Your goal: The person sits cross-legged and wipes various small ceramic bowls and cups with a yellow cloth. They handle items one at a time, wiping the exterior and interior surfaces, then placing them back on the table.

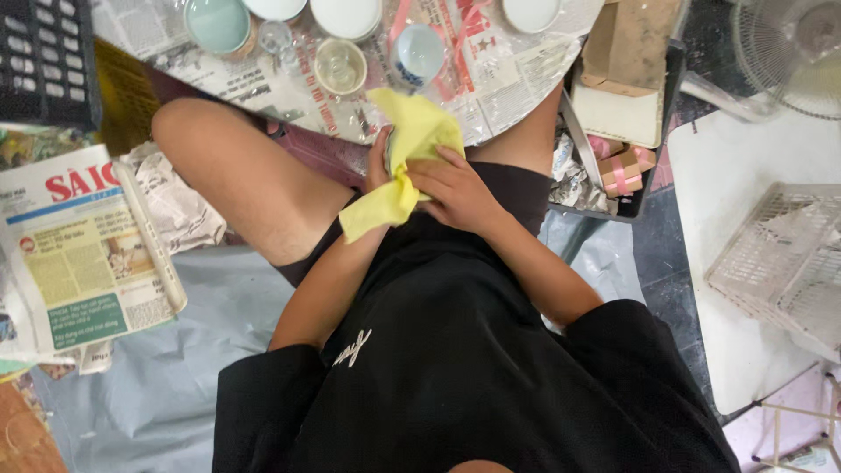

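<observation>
Fingers (448, 166) of the right hand (455, 194) curl shut over a yellow cloth (412, 131); the left hand (379, 166) grips it from behind, mostly hidden. Whatever is wrapped inside cannot be seen, so wiping looks midway; cups (419, 54) wait on the papered table (517, 79) just ahead

newspaper-covered round table (517, 79), white fan (793, 52), grey floor sheet (166, 368).

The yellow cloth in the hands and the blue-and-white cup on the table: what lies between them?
Nothing stands between them in the head view. The yellow cloth reaches up over the newspaper-covered table, just below the blue-and-white cup.
</observation>
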